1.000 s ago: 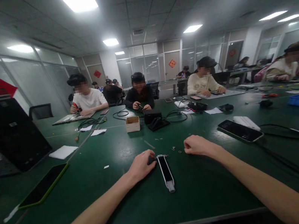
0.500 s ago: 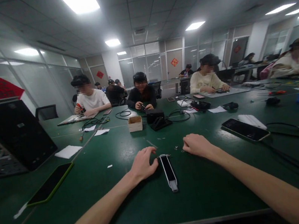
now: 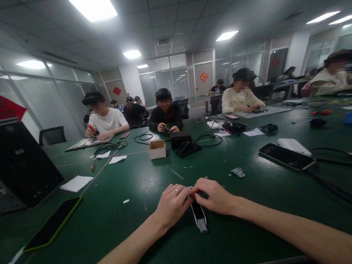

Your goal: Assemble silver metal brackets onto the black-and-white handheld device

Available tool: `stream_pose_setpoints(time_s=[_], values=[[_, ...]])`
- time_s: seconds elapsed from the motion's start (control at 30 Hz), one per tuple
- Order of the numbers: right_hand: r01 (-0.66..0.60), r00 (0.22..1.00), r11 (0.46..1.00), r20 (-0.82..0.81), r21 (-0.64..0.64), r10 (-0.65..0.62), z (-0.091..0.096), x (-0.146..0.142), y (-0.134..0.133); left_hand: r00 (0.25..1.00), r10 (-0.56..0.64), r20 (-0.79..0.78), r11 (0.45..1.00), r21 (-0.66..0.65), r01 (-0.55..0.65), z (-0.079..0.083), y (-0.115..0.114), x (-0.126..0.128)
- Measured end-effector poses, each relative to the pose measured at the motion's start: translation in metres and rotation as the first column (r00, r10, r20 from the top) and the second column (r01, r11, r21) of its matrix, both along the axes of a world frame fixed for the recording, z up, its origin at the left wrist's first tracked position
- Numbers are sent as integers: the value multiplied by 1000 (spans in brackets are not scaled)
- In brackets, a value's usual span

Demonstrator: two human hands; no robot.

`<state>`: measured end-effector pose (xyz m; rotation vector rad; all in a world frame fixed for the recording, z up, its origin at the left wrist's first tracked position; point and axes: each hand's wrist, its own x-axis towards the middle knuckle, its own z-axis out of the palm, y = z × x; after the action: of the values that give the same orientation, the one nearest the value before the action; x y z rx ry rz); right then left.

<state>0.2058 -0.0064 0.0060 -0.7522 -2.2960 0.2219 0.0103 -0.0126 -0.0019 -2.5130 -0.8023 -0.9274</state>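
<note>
On the green table (image 3: 142,250) lies a slim white-edged device (image 3: 200,218) with a long black face and a grey near end. My left hand (image 3: 173,202) is closed at its far end, thumb and fingertips pinched together there. From the other side my right hand (image 3: 214,195) meets it, fingers bent and pinched over the same end. The fingers hide that end and anything small between them. A tiny ring-like part (image 3: 206,177) lies just beyond the right hand. To its right is a small crumpled grey piece (image 3: 237,172), perhaps a plastic bag.
A green-edged phone (image 3: 54,224) lies left, below a computer case (image 3: 15,163). Right are a black phone (image 3: 286,156), a white block (image 3: 295,146) and cables (image 3: 349,197). Ahead stand a small open box (image 3: 157,150) and a black stand (image 3: 185,144). Several people sit opposite.
My right hand has moved left from the tabletop to the device's far end. My left hand has closed in there too. The grey crumpled piece now shows. The view has shifted slightly.
</note>
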Motion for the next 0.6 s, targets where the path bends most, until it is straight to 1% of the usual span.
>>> stream_pose_setpoints(time_s=[0.17,0.23,0.3,0.37,0.43,0.5,0.57,0.6], values=[[-31,998,999,-51,10,32,0,3,2,1000,-9,11,999,38,9,5,0,-2],[-37,998,999,-50,16,38,1,5,3,1000,-16,20,1000,21,16,6,2,-4],[-25,999,1000,-29,13,26,2,8,6,999,-5,38,998,-55,7,5,6,-8],[3,1000,1000,-8,9,-3,2,12,10,998,30,57,982,-188,-19,5,11,-12],[37,999,999,3,-2,-37,1,16,16,995,83,64,946,-320,-58,5,15,-17],[65,998,997,17,-28,-65,0,20,21,988,142,64,906,-410,-104,8,19,-23],[84,996,995,30,-61,-82,-1,23,25,985,169,27,870,-474,-136,15,20,-30],[88,996,993,36,-75,-86,-1,24,26,987,160,-14,852,-503,-145,21,20,-34]])
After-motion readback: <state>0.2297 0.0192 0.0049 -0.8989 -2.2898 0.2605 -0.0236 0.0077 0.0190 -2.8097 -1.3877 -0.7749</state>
